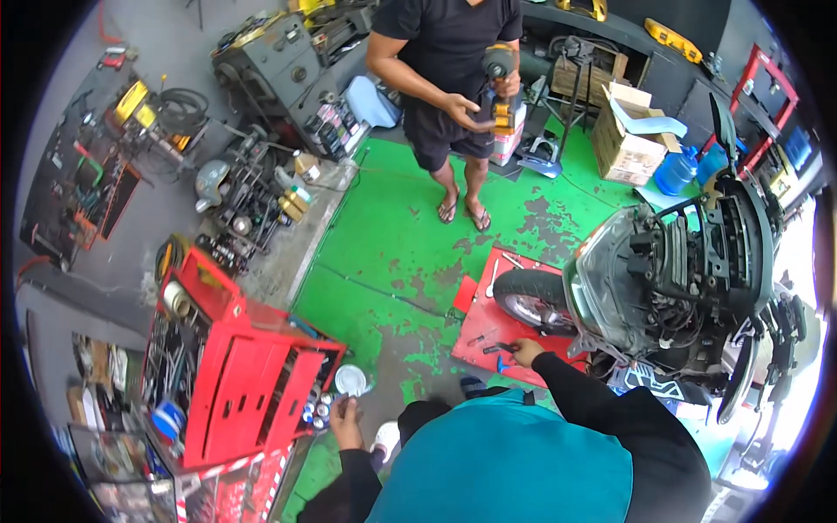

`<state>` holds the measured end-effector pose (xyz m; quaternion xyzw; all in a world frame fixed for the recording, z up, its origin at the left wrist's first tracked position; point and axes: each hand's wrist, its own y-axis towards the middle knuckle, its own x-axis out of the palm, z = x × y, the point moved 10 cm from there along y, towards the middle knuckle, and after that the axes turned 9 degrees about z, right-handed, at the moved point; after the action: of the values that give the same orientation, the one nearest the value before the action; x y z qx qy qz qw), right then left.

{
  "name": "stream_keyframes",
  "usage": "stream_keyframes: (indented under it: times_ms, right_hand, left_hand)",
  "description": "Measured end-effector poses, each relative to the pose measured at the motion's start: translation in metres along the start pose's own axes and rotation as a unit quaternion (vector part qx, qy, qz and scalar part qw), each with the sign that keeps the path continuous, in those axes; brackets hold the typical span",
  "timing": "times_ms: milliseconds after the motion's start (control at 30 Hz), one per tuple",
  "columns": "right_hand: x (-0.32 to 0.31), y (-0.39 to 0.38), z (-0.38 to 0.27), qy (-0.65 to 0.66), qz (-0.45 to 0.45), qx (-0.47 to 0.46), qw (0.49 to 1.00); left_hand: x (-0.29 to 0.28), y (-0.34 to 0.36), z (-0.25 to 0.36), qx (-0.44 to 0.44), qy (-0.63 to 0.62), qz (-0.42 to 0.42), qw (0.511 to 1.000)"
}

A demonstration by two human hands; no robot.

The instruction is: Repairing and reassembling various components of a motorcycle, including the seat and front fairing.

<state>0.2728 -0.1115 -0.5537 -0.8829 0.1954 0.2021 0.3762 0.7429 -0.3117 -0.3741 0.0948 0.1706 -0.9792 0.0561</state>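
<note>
My right hand (527, 352) reaches over the red lift platform (475, 305), its fingers closed on a small dark hand tool (500, 348) whose exact kind I cannot make out. A blue-handled tool (501, 364) lies just below it, and a thin dark tool (478, 338) lies to its left. The motorcycle's front wheel (532, 296) rests on the platform beyond this hand. My left hand (346, 425) hangs low near a round white container (351, 380); its thumb and bent fingers look apart, with nothing visible in them.
At my left stands a red tool cabinet (240, 392) full of tools. The partly stripped motorcycle (671, 261) fills the right side. Ahead, a person in dark clothes (449, 87) holds a yellow-and-black power tool (500, 87). Behind are a cardboard box (623, 144) and blue water jugs (676, 172).
</note>
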Motion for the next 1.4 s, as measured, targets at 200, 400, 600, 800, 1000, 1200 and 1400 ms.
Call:
stream_keyframes:
  times_ms: [200, 400, 600, 800, 1000, 1200, 1400]
  right_hand:
    - [-0.017, 0.068, -0.051, -0.057, 0.129, -0.061, 0.988]
    - [0.017, 0.075, 0.026, -0.128, 0.05, 0.24, 0.961]
    - [0.033, 0.073, -0.06, -0.013, 0.196, 0.226, 0.954]
    - [0.077, 0.082, -0.043, 0.063, 0.265, 0.301, 0.914]
    - [0.122, 0.119, -0.008, 0.185, 0.119, 0.433, 0.874]
    - [-0.032, 0.203, -0.026, 0.272, 0.273, 0.405, 0.829]
    - [-0.209, 0.211, -0.095, 0.346, 0.512, 0.262, 0.741]
  left_hand:
    - [0.032, 0.109, 0.008, -0.055, -0.003, -0.032, 0.998]
    - [0.127, 0.254, 0.077, -0.014, 0.031, -0.187, 0.982]
    - [0.3, 0.313, 0.186, 0.079, 0.167, -0.448, 0.875]
    - [0.503, 0.228, 0.229, 0.151, 0.233, -0.685, 0.674]
    - [0.674, 0.147, 0.259, 0.164, 0.188, -0.783, 0.57]
    - [0.823, 0.141, 0.295, 0.161, 0.224, -0.775, 0.569]
    - [0.942, 0.154, 0.283, 0.08, 0.187, -0.75, 0.63]
